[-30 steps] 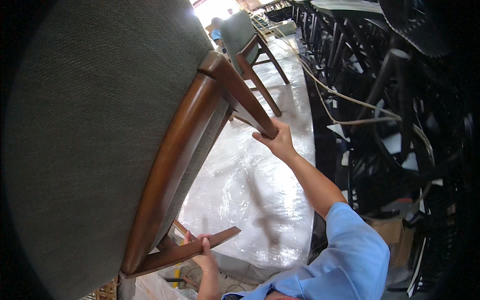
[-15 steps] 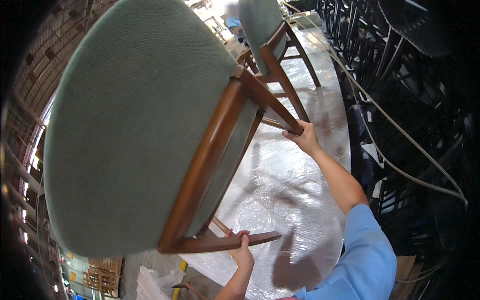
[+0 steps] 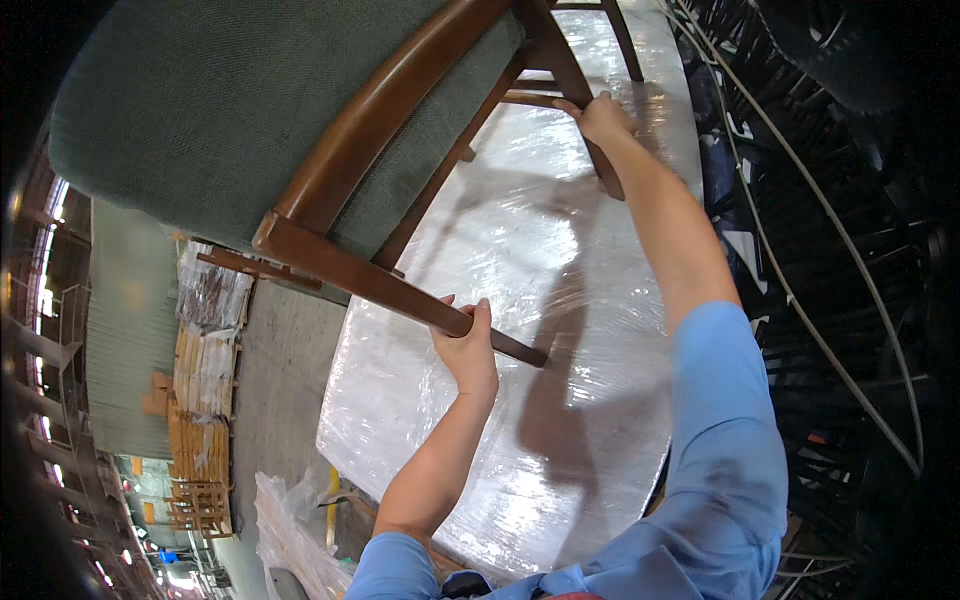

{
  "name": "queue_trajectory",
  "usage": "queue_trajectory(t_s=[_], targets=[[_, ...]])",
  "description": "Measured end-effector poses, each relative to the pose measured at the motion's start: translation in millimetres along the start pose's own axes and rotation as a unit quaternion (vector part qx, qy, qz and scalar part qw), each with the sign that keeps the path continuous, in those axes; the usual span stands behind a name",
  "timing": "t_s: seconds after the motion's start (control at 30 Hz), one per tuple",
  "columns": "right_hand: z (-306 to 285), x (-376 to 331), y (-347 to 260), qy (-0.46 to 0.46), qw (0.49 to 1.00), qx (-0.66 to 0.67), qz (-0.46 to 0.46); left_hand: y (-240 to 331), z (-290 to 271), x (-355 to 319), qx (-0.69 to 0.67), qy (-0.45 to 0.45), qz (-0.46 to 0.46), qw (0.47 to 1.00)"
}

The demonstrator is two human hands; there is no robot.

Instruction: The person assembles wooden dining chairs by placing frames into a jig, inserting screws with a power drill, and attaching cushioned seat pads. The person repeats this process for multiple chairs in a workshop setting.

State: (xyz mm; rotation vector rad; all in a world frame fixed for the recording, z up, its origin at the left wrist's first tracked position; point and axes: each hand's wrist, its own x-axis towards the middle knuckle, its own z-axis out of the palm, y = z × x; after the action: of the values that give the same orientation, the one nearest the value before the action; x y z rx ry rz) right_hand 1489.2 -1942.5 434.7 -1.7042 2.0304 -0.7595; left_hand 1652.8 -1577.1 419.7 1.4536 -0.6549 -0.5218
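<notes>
A chair (image 3: 210, 120) with a grey-green padded back and brown wooden frame fills the upper left, tilted over the table. My left hand (image 3: 468, 352) is wrapped round the nearer wooden leg, not far from its tip. Farther up, my right hand (image 3: 606, 122) grips the other leg, with its fingers partly hidden behind the wood. Beneath both hands is a table (image 3: 590, 430) covered in shiny clear plastic film. Whether the chair touches the film cannot be made out.
Part of a second chair's leg (image 3: 625, 45) shows at the table's far end. Dark stacked frames (image 3: 850, 230) line the right side, with a pale cord (image 3: 800, 205) hanging across them. Crumpled plastic sheeting (image 3: 290, 530) and stacked wooden parts (image 3: 200, 440) are at the left.
The view has shifted, so the chair and both hands appear higher. The chair has turned, its nearer leg now sloping down to the right. Both hands keep their grip.
</notes>
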Motion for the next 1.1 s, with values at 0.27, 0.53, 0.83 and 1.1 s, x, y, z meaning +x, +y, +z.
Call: queue_trajectory(t_s=[0.27,0.53,0.83,1.1], targets=[[39.7,83.3,14.3,-0.048,0.981,0.190,-0.002,-2.4,53.7,2.6,0.059,-0.013,0.059,0.996],[65.7,39.8,105.2,0.070,0.931,0.284,-0.217,14.8,48.6,2.0,0.063,-0.167,0.034,0.983],[144.1,-466.2,248.9,-0.470,0.818,0.329,-0.026,-23.7,-120.5,-127.2,0.191,-0.142,0.060,0.969],[16.8,-721.2,190.3,-0.759,0.628,0.172,-0.013,-95.8,-413.0,-387.4,0.280,0.087,-0.141,0.946]])
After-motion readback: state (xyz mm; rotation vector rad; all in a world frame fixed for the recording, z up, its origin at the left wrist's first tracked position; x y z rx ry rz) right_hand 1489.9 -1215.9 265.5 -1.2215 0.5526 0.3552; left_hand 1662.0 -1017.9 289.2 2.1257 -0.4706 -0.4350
